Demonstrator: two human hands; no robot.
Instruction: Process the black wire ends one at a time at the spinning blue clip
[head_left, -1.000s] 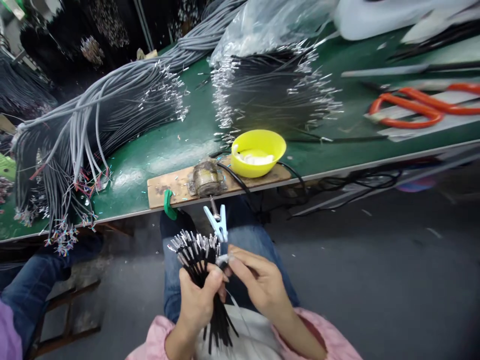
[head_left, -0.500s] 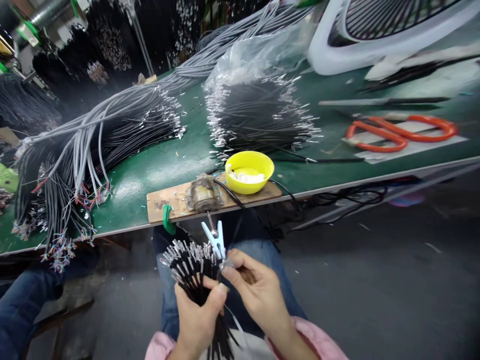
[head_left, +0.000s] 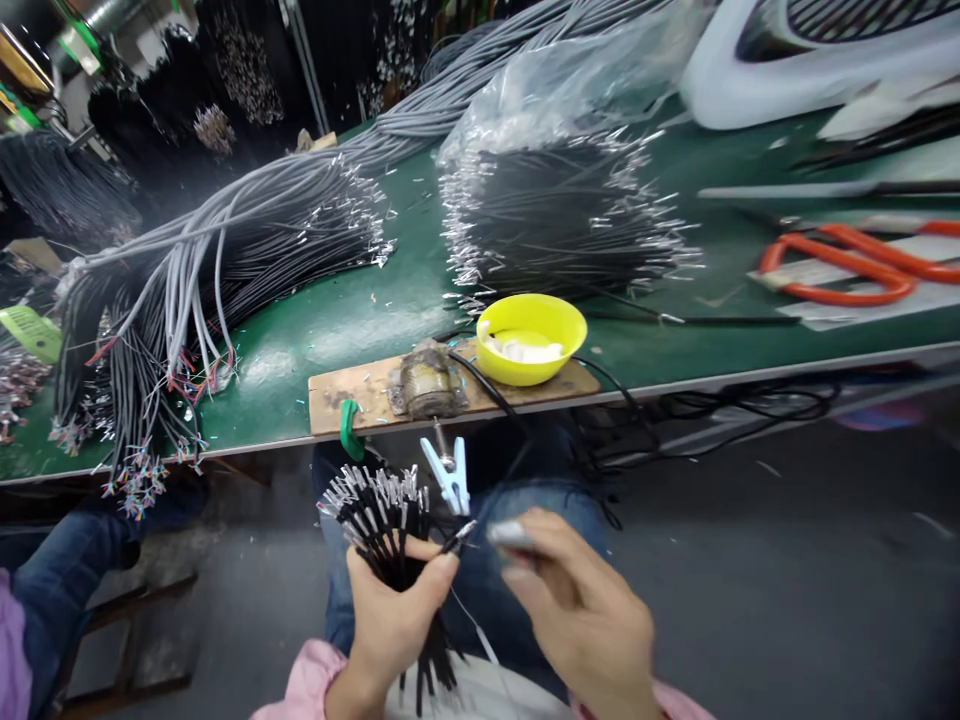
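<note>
My left hand (head_left: 401, 610) is closed around a bundle of short black cables (head_left: 386, 520) with stripped, silvery ends fanned upward. One cable end (head_left: 459, 537) sticks out to the right above my left thumb. My right hand (head_left: 577, 600) is to the right of the bundle, apart from it and blurred. Its thumb and index finger are separated, with a whitish covering (head_left: 510, 535) on the index fingertip. Just above the single cable end is a light blue clothespin (head_left: 448, 478), on the metal shaft of a small taped motor (head_left: 429, 385).
The motor sits on a wooden board (head_left: 337, 405) at the table edge, beside a green clamp (head_left: 350, 430) and a yellow bowl (head_left: 531, 340) with white pieces. Behind lie black cable piles (head_left: 555, 215) and grey cables (head_left: 202, 230). Orange-handled scissors (head_left: 840, 270) lie right. Another person's leg (head_left: 67, 570) shows left.
My right hand has moved right, away from the bundle and the clothespin. A single cable end now juts out from my left hand. The camera view has shifted slightly.
</note>
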